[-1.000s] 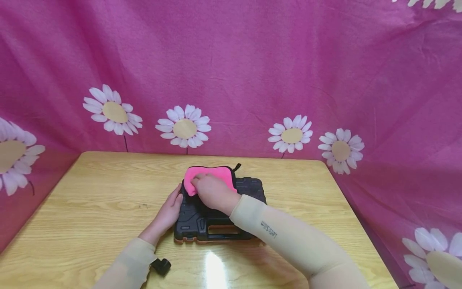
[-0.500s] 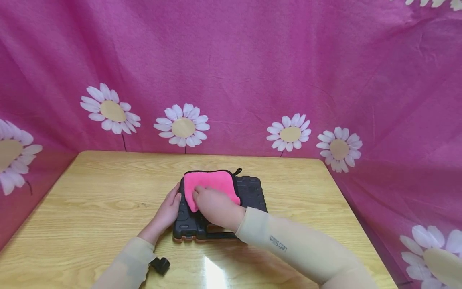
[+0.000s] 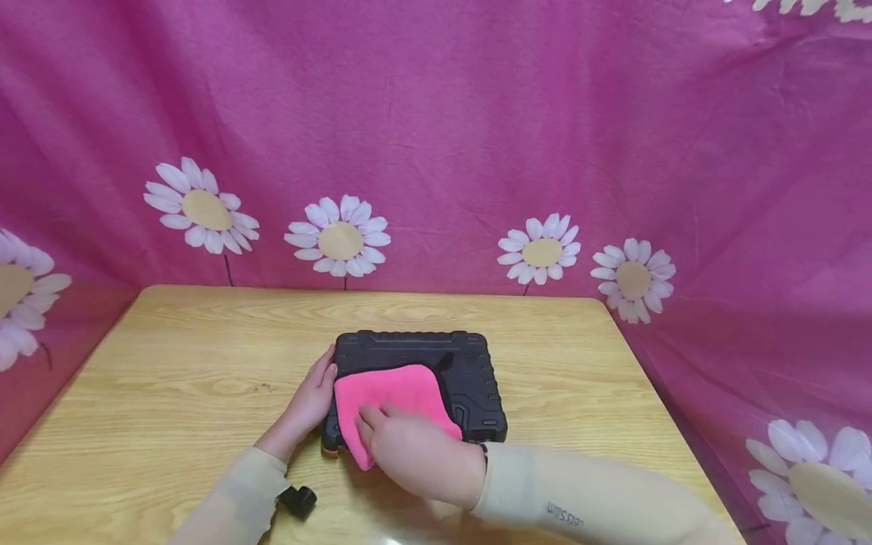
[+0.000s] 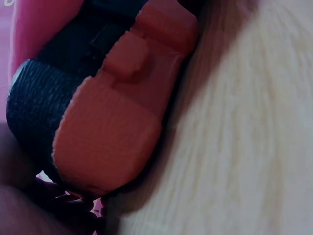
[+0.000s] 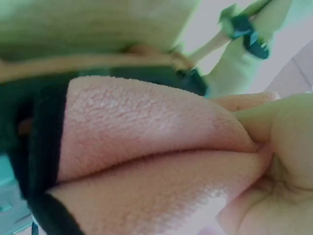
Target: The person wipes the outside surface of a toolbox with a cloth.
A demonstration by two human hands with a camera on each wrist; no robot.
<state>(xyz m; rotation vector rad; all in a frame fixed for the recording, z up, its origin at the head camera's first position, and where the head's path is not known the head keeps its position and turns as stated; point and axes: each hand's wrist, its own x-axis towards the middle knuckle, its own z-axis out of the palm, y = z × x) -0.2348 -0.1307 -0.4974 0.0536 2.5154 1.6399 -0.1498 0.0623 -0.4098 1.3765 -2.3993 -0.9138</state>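
A black hard plastic case with a handle (image 3: pixel 402 348) lies flat on the wooden table, and its lower half shows orange-red in the left wrist view. My left hand (image 3: pixel 309 397) rests along the case's left side, fingers fairly straight and thumb near the top edge. With my right hand (image 3: pixel 422 454) I hold a pink microfibre cloth (image 3: pixel 398 386) with black edging over the front part of the lid. The cloth (image 5: pixel 146 107) is folded and bunched into my hand in the right wrist view. Its front corner hangs past the case's front edge, hiding the handle.
The wooden table (image 3: pixel 204 363) extends around the case on all sides. A small black device (image 3: pixel 297 501) sits at my left wrist. Behind and beside the table hangs a magenta curtain (image 3: pixel 436 151) printed with white daisies.
My right hand has drawn the cloth from the back of the lid toward me, to the front edge. The back of the case has come into view. My left hand stays at its side.
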